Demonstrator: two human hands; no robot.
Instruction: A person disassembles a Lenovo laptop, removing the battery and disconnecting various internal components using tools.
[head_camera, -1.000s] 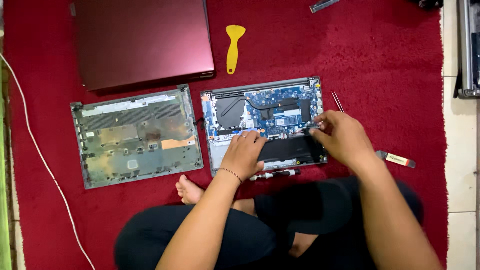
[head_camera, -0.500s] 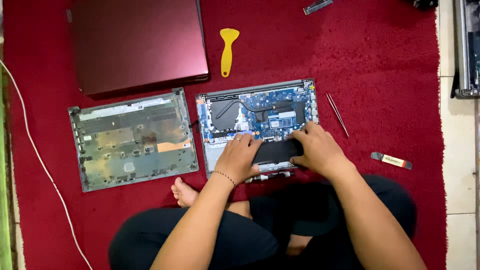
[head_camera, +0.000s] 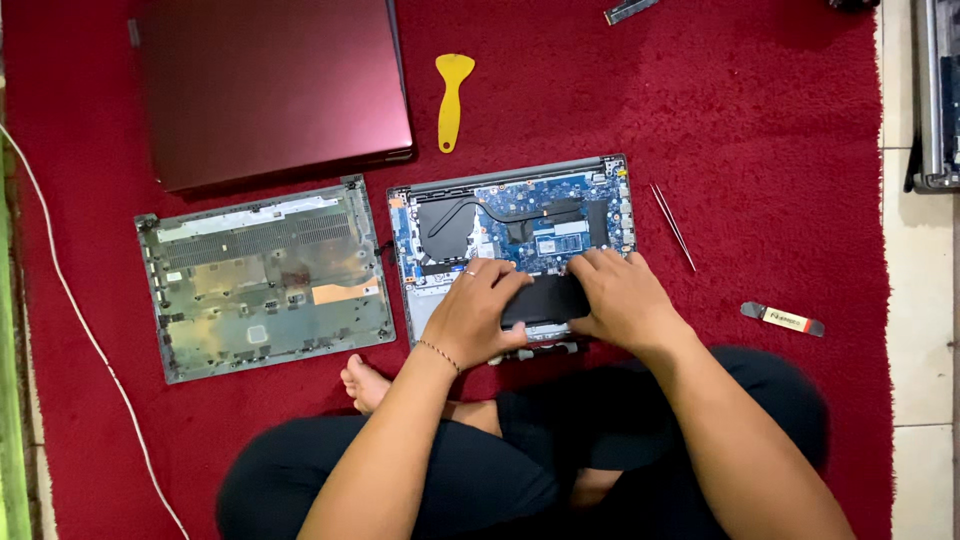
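The black battery (head_camera: 545, 298) is gripped at both ends, by the left hand (head_camera: 478, 312) and the right hand (head_camera: 622, 300), fingers curled over its edges; it lies in the front part of the opened laptop base (head_camera: 510, 215) on the red carpet (head_camera: 780, 150); the step in hand is judged to be its lifting or seating; an even, level pull is called for next; its long axis runs left to right, parallel to the base's front edge.

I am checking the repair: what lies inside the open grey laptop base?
Inside the open grey laptop base: a blue circuit board, a black fan and a flat black battery. Left hand and right hand cover the battery's ends.
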